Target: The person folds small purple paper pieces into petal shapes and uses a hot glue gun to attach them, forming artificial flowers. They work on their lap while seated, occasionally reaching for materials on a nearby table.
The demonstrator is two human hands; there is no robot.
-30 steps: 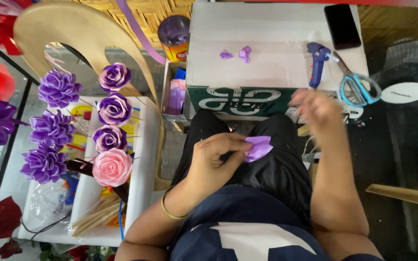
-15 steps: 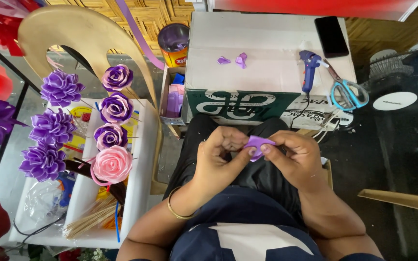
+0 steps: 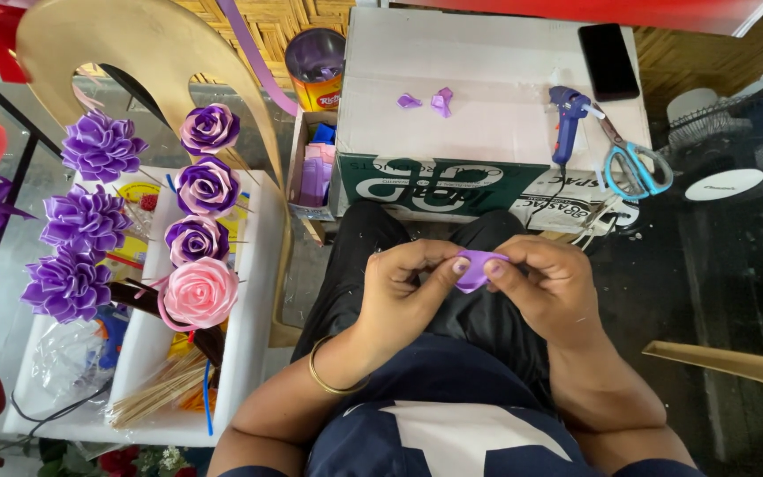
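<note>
I see my left hand (image 3: 412, 287) and right hand (image 3: 545, 283) both pinched shut on the small purple ribbon piece (image 3: 474, 269), held over my lap just below the front edge of the cardboard box (image 3: 487, 71). The fingertips cover most of it, so I judge the fold could spring open or slip if either pinch loosens. The glue gun (image 3: 565, 119) and scissors (image 3: 633, 163) lie at the box's right edge, two folded petals (image 3: 430, 100) near its middle. A second ago my right hand was raised toward the box; now it has joined the left.
</note>
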